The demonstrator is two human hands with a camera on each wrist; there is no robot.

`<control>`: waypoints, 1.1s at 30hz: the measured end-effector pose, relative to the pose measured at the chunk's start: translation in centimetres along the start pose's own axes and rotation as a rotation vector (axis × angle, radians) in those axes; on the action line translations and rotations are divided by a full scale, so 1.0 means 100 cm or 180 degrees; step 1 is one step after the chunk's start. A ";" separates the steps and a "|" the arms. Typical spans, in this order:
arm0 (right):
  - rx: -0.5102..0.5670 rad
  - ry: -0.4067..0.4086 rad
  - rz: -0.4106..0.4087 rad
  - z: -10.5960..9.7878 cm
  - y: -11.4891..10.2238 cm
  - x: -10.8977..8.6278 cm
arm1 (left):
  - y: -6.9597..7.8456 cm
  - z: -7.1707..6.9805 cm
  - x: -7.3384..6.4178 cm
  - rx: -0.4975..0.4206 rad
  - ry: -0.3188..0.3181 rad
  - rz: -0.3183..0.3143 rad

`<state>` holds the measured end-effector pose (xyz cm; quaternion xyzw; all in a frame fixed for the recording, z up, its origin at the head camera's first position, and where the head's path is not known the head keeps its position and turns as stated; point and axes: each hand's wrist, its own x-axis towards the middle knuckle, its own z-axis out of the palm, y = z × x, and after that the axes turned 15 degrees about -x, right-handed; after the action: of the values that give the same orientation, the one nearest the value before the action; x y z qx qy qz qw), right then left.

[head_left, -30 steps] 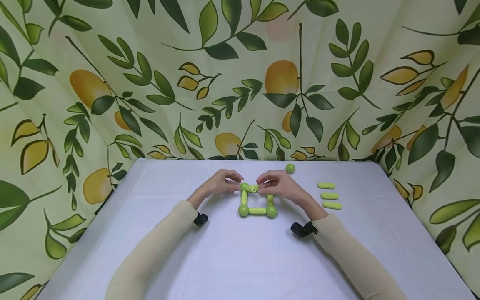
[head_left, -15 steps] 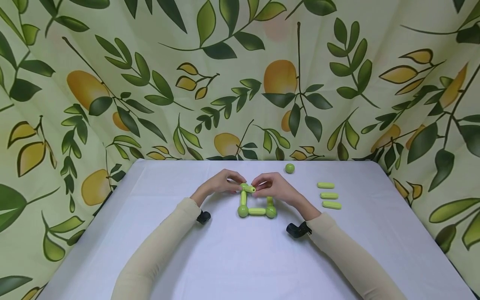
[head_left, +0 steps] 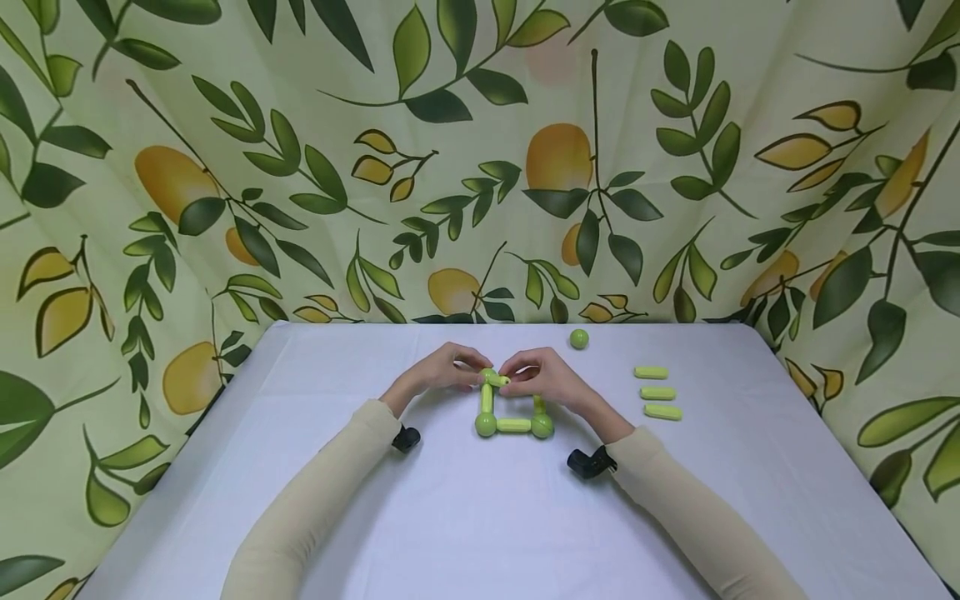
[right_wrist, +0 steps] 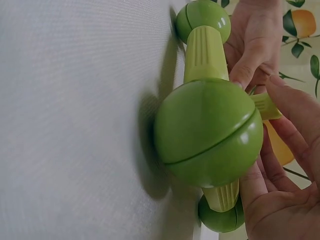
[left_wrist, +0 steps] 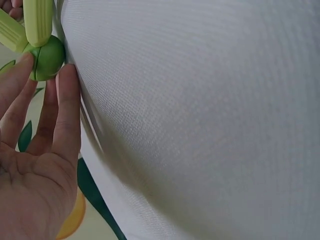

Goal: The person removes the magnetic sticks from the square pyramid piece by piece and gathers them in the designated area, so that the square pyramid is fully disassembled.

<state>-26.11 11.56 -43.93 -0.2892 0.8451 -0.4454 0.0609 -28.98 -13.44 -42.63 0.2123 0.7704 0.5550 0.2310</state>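
Observation:
Light green ribbed rods and darker green balls form a joined, roughly square frame, with a front-left ball (head_left: 486, 425), a front rod (head_left: 513, 426) and a front-right ball (right_wrist: 207, 132). My left hand (head_left: 447, 367) pinches the back-left ball (left_wrist: 49, 57) between thumb and fingers. From that ball a short rod (right_wrist: 266, 106) points right, and my right hand (head_left: 546, 377) pinches its free end with thumb and fingertips. Another ball (right_wrist: 222, 214) at the back right shows beneath my right hand in the right wrist view; in the head view that hand hides it.
A loose green ball (head_left: 578, 339) lies near the table's back edge. To the right, three loose rods (head_left: 657, 392) lie in a column on the white tablecloth (head_left: 450, 517). A leaf-patterned curtain (head_left: 480, 183) hangs behind the table.
My right hand has moved left, closer to my left hand, and its fingertips now cover the rod's end. My left hand has shifted slightly right around the ball.

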 end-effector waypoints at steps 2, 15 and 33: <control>-0.0021 0.0004 0.0000 0.000 0.000 0.001 | 0.000 0.000 0.000 0.0008 -0.0001 -0.0004; -0.0175 -0.0003 -0.0046 0.002 -0.005 0.003 | -0.001 0.000 0.000 0.0021 -0.0016 0.0058; -0.0322 0.0176 0.0046 0.004 -0.001 0.001 | -0.001 0.000 0.004 0.0123 0.0022 -0.0008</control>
<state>-25.96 11.14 -44.10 -0.2734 0.8700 -0.4095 0.0261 -29.28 -13.21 -42.79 0.2138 0.7821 0.5404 0.2250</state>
